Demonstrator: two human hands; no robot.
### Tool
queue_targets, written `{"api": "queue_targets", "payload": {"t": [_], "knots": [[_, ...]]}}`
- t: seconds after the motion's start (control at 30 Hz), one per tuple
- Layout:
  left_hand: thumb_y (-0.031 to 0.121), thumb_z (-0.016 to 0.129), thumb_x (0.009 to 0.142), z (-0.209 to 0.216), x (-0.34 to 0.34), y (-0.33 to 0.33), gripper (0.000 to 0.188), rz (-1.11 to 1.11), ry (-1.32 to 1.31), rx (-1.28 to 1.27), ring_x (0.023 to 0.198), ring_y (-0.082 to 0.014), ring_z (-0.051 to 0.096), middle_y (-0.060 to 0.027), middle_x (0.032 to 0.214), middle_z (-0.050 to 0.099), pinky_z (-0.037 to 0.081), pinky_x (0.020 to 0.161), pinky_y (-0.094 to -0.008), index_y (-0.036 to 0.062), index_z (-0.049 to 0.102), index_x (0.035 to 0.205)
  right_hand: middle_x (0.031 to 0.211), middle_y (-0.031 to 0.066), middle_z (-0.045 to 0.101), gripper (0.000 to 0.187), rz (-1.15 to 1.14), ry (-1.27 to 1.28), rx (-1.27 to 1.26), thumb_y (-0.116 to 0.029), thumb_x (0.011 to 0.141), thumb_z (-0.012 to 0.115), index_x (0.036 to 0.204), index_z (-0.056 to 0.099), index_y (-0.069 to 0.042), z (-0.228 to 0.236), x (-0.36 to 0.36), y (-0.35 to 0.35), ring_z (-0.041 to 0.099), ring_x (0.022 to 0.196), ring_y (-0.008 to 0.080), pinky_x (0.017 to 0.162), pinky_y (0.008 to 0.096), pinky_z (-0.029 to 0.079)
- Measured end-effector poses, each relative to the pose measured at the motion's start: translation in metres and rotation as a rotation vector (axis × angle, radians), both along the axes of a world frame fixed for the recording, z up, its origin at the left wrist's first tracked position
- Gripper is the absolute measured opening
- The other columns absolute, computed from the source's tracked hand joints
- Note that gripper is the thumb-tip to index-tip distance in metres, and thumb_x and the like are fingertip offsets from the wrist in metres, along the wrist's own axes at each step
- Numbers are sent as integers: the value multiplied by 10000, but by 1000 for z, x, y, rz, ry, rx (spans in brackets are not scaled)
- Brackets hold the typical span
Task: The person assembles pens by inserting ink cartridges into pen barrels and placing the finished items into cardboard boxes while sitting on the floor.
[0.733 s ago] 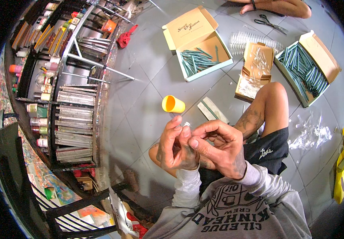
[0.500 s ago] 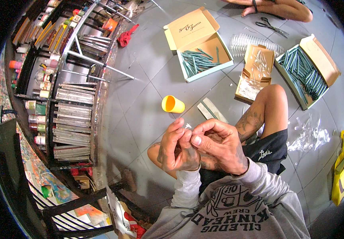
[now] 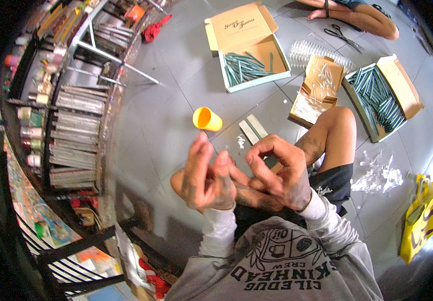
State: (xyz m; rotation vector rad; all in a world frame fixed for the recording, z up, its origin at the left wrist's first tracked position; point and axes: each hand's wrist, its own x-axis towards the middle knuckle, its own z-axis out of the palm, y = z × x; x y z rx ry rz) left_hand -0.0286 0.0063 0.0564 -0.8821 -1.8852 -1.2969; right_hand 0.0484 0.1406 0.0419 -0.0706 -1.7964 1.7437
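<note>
Hovering above floor [image 3: 146,115]: left hand [image 3: 209,180], right hand [image 3: 284,175], both grips spread; yellow cup [image 3: 213,121] beyond; green sticks [image 3: 241,68] toward left edge of script-lettered box [image 3: 241,39].

I report the load-bearing surface as a grey tiled floor [image 3: 163,118], its joints set diagonally in my view. On it I record a yellow cup [image 3: 213,120], mouth toward the left, and near it a pale block [image 3: 249,131] with a dark stripe along its length. A white fragment [image 3: 241,141] shows beside the block; I cannot confirm floor contact. Beyond stand a left carton [image 3: 261,82] and a right carton [image 3: 402,85], both lidded, open and holding green sticks, with a brown box [image 3: 319,96] of clear scraps between. I also note black scissors [image 3: 343,38], crumpled clear plastic [image 3: 377,176] and a yellow bag [image 3: 419,220].
</note>
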Motion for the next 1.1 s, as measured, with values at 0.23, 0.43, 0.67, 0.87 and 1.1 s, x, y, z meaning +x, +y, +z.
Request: {"api": "queue_targets", "payload": {"t": [0.23, 0.43, 0.67, 0.87, 1.1], "knots": [[134, 719, 953, -59, -46, -12, 276, -145, -772, 338, 672, -40, 581, -20, 823, 693, 436, 574, -209, -34, 703, 1172, 857, 79, 673, 180, 130, -356, -370, -181, 1031, 592, 1065, 594, -4, -87, -12, 24, 677, 788, 163, 700, 295, 557], [307, 658, 982, -184, -107, -38, 304, -144, -981, -103, 627, -97, 606, -23, 794, 719, 483, 617, -256, 62, 736, 1143, 835, 78, 616, 206, 111, -580, -276, -181, 1038, 602, 1048, 558, 21, -176, -47, 31, 643, 704, 149, 665, 294, 568], [554, 617, 939, -297, -175, -15, 538, -104, -821, -378, 785, -225, 728, -118, 909, 761, 555, 750, -348, 62, 732, 1125, 786, 54, 644, 214, 41, -660, -241, -199, 1021, 637, 1002, 611, 12, -228, -91, 15, 649, 688, 135, 617, 276, 549], [427, 670, 947, -287, -189, 2, 414, -265, -1125, -124, 890, -140, 715, -70, 924, 763, 551, 812, -278, 34, 753, 1046, 789, 43, 651, 186, 27, -664, -226, -171, 1006, 659, 1000, 643, 14, -242, -122, 10, 654, 698, 130, 641, 261, 538], [361, 715, 927, -284, -190, -10, 309, -548, -1284, -122, 878, -96, 673, -27, 918, 749, 521, 839, -252, 64, 764, 1000, 837, 65, 669, 166, 81, -628, -269, -122, 1010, 641, 1019, 642, 43, -248, -129, 10, 672, 754, 146, 720, 281, 559]]}}
